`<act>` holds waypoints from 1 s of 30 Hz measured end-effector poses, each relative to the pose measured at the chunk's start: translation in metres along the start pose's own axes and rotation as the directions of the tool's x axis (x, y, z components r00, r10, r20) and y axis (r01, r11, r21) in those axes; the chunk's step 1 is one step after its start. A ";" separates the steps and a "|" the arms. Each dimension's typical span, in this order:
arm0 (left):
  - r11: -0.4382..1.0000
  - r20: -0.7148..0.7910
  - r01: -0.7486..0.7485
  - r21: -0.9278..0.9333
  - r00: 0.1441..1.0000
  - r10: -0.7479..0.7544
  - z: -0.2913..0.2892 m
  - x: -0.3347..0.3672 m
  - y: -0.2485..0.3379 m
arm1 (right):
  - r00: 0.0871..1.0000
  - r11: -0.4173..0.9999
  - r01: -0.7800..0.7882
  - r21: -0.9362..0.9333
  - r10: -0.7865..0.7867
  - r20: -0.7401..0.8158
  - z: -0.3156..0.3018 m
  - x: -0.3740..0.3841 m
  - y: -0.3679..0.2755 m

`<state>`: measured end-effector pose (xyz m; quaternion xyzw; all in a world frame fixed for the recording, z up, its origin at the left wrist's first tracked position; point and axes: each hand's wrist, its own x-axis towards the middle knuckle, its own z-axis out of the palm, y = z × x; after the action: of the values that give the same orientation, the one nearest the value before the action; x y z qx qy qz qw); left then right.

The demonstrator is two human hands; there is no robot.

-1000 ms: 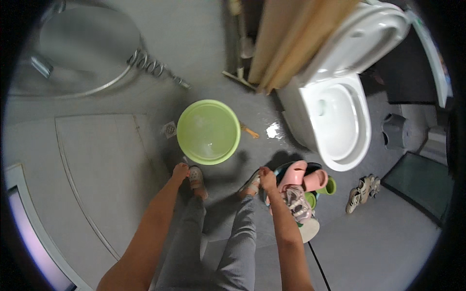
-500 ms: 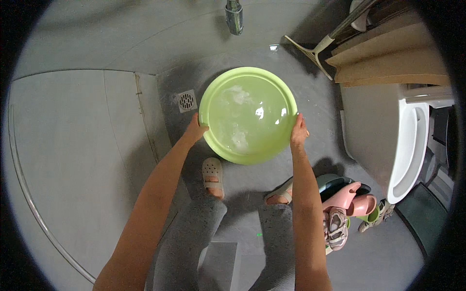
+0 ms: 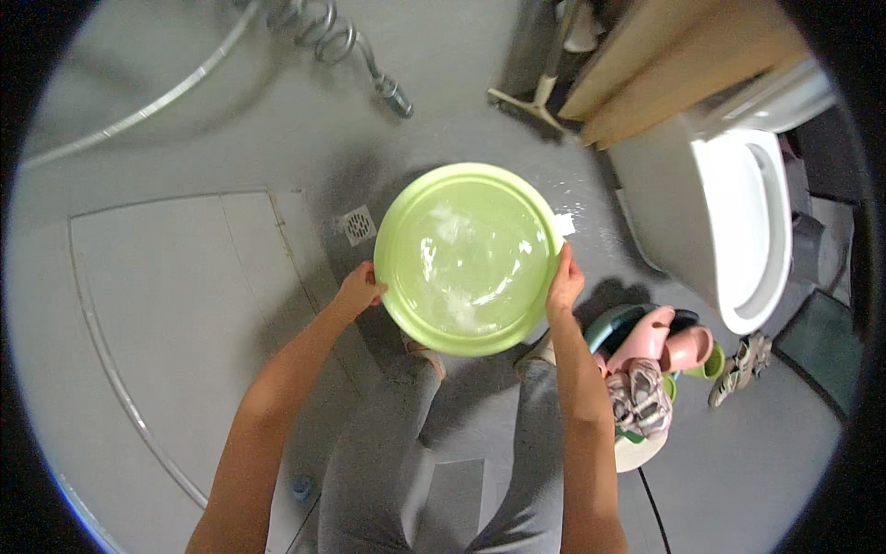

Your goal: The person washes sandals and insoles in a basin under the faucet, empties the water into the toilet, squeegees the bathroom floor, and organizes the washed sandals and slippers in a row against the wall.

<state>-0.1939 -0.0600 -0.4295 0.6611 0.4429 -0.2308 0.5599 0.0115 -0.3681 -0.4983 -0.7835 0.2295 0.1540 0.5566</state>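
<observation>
A round light-green plastic basin (image 3: 468,349) is held out in front of me, with pale water in it. Whitish patches and bright reflections show on the water. My left hand (image 3: 361,287) is closed on the rim at its lower left. On the right side of the rim, my right hand (image 3: 566,280) grips with the thumb near the top edge and the other fingers partly hidden. The near edge of the basin covers much of my shoes.
A square floor drain (image 3: 359,224) lies left of the basin. Beyond hangs a shower hose end (image 3: 394,96). A squeegee (image 3: 540,109) leans at the far right, near a white toilet (image 3: 752,235). Pink slippers (image 3: 688,348) and sneakers (image 3: 650,397) are piled at the right.
The basin has come up and closer to me, now covering more of my shoes. Both hands keep their hold on it. The view has shifted, bringing the coiled shower hose into sight.
</observation>
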 end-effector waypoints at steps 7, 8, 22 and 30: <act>0.978 0.075 -0.053 0.204 0.996 0.038 0.004 -0.119 0.105 | 0.998 0.980 -0.059 0.189 0.065 -0.023 -0.130 -0.079 -0.088; 0.964 0.077 -0.072 0.256 0.996 0.053 0.008 -0.136 0.126 | 0.996 0.966 -0.087 0.244 0.092 -0.012 -0.151 -0.088 -0.097; 0.855 0.273 -0.341 0.391 0.930 0.246 0.155 -0.189 0.350 | 0.945 0.902 0.029 0.432 0.115 -0.305 -0.365 -0.079 -0.205; 0.769 0.307 -0.366 0.525 0.924 0.230 0.235 -0.164 0.423 | 0.902 0.883 -0.003 0.470 0.205 -0.379 -0.422 -0.029 -0.205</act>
<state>0.1257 -0.3272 -0.1345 0.8299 0.1753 -0.3340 0.4110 0.0897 -0.7041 -0.1787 -0.6304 0.4159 -0.0455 0.6539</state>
